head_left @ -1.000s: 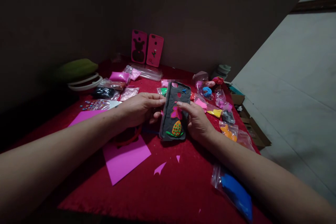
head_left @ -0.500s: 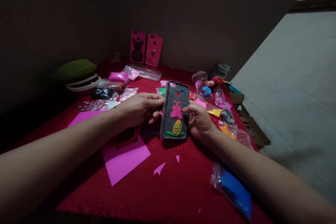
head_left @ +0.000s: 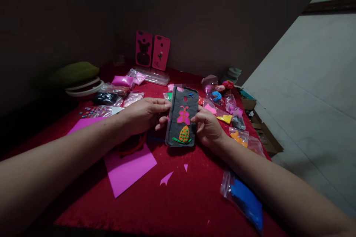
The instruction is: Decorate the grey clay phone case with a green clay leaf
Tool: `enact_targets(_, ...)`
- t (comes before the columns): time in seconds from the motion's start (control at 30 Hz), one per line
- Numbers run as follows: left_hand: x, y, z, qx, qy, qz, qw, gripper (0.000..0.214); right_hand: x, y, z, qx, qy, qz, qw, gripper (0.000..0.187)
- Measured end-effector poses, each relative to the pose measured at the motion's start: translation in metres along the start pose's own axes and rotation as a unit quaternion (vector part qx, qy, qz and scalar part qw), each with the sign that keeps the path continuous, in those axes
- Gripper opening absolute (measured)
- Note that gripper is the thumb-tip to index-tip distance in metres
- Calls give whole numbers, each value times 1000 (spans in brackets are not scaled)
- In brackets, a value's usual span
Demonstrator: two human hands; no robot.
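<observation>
Between my hands a dark grey phone case (head_left: 179,118) is held up above the red cloth, its decorated back facing me. It carries a pink butterfly (head_left: 183,116), an orange egg shape (head_left: 184,134) with green dots over a green strip, and a small blue piece near the top. My right hand (head_left: 207,124) grips the case's right edge, thumb on the front. At the left edge my left hand (head_left: 151,113) pinches the rim between thumb and fingers. Beneath my left forearm lie a pink sheet (head_left: 130,172) and a red-handled tool, partly hidden.
Two pink phone cases (head_left: 144,49) stand against the wall behind clear plastic cases (head_left: 154,77). Bags of coloured clay lie on both sides, including a blue bag (head_left: 246,200) near my right forearm. Pink scraps (head_left: 167,179) lie in front. White-rimmed bowls (head_left: 85,88) stand at left.
The view has shifted slightly, so everything sits a little further left. Both hands keep their hold on the grey phone case, which tilts a little more.
</observation>
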State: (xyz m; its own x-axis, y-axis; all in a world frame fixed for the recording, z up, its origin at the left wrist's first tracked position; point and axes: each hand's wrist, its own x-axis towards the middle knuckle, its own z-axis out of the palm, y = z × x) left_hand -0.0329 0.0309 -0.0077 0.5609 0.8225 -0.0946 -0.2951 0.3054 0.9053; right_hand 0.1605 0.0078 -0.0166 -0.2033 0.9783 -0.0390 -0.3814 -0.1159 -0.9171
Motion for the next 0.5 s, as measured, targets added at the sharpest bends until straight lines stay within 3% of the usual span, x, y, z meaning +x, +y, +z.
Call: enact_targets(0.5, 0, 0, 1, 3, 0, -6, 1000, 15, -2, 0, 1, 0, -1, 8, 1000, 29)
